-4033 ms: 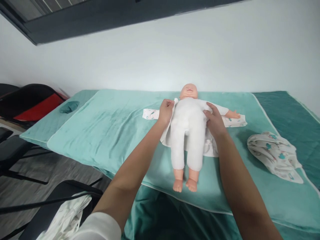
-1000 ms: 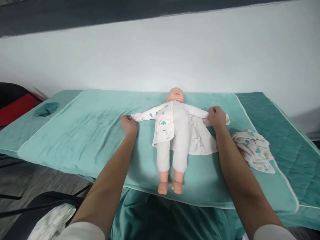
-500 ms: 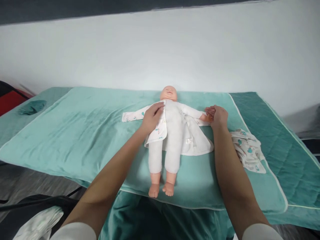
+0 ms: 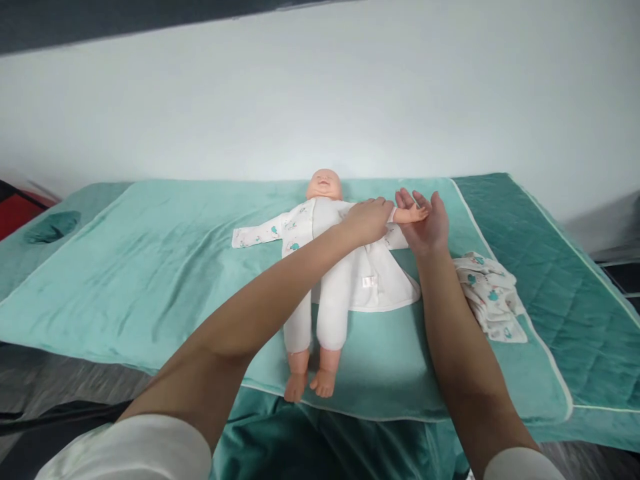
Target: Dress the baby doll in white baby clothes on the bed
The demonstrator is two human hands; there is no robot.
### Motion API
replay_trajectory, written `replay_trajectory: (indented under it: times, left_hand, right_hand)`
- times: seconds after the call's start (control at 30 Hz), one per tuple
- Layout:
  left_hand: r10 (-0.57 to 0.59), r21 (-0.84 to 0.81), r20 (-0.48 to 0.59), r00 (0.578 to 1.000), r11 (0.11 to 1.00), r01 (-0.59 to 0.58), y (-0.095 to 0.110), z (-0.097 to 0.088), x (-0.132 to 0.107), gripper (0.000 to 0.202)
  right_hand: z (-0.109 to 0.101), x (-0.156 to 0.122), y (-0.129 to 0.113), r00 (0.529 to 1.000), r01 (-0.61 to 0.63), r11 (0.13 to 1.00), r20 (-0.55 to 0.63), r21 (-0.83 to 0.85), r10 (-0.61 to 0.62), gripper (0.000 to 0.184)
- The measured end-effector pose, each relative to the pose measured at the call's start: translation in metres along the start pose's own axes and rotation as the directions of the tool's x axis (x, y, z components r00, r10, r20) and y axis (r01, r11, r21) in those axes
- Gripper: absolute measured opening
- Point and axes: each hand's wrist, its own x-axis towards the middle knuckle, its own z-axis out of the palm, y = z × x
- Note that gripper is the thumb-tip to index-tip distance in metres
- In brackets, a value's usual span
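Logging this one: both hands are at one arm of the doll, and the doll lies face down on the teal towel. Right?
No: the head view shows the doll lying face up on the teal towel. The left hand and right hand are indeed at one arm.

doll [image 4: 323,185]: smooth matt plastic head, soft white cloth body
jacket [image 4: 300,223]: thin printed cloth
bed cover [image 4: 165,260]: teal plush cloth
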Motion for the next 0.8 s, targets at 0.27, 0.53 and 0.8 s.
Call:
replay_trajectory:
  times: [0.27,0.53,0.8]
  left_hand:
    - [-0.005,0.216,0.2,0.98,0.976,-0.039,-0.006,0.007,0.04,0.035]
    - [-0.007,0.222,0.048,0.999,0.975,-0.004,-0.017,-0.016,0.017,0.038]
    - [-0.033,0.221,0.015,0.999,0.975,0.029,-0.015,-0.011,0.01,0.036]
  right_hand:
    - [-0.009,0.007,0.005,0.97,-0.057,0.997,-0.24,-0.052,0.043,0.033]
    - [-0.008,0.007,0.014,0.994,-0.096,0.501,-0.108,-0.86,0.004,0.03]
    - [0.002,-0.028,0.018,0.969,0.19,-0.098,0.171,-0.977,0.18,0.031]
